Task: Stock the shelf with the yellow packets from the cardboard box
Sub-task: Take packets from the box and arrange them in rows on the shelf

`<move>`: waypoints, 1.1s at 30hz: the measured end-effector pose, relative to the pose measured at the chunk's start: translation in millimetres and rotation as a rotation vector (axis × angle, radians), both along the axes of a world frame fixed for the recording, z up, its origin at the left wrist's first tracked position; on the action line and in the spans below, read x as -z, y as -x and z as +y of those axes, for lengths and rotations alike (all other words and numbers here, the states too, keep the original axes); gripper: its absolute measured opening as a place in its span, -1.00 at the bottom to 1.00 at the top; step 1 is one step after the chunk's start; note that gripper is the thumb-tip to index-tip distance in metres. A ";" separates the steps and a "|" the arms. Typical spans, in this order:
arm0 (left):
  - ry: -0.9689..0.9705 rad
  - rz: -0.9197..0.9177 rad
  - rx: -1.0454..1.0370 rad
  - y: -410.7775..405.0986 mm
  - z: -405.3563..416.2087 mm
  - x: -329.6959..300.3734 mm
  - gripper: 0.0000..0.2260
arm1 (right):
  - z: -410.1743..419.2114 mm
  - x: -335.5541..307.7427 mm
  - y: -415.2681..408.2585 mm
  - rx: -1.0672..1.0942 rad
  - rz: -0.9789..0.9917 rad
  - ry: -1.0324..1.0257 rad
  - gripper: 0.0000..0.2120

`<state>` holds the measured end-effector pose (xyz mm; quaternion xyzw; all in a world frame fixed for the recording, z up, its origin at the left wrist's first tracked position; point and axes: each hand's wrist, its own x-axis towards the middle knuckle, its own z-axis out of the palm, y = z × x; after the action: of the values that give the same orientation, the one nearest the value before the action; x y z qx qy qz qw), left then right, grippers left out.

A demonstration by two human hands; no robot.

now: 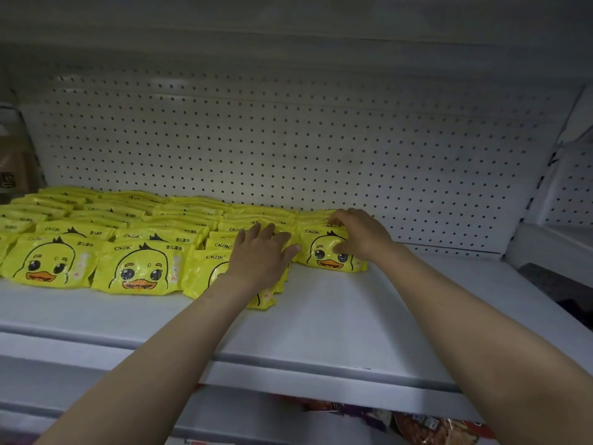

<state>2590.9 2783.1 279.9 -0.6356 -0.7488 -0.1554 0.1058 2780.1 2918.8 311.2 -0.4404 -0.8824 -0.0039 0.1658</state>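
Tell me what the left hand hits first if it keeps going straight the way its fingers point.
Probably the yellow packets stacked just ahead of the left hand, then the pegboard back wall; depth is unclear.

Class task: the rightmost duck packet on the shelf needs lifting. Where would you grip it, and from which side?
Probably grip the rightmost duck packet by its right end, coming from the right: bare shelf lies there, while stacked packets crowd its left. It leans face-forward, so fingers over the top edge and thumb on the front suit.

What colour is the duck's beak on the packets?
Orange, on the yellow packets; head view.
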 end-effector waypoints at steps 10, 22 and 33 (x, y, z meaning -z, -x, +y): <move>0.069 -0.005 -0.008 -2.6 -0.5 -7.1 -0.49 | -14.4 3.6 5.6 0.067 -0.139 -0.211 -0.44; -0.140 -0.213 -0.059 98.9 -84.4 -80.6 -0.53 | -106.7 -77.5 105.9 -0.108 -0.045 -0.172 -0.51; -0.305 -0.062 -0.312 245.1 -304.0 -86.7 -0.51 | -284.1 -82.4 277.7 -0.429 0.168 -0.161 -0.52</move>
<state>2345.8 2479.0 366.7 -0.4835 -0.8087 -0.2681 0.2007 2502.3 2634.6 393.6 -0.2270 -0.9357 -0.0024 0.2702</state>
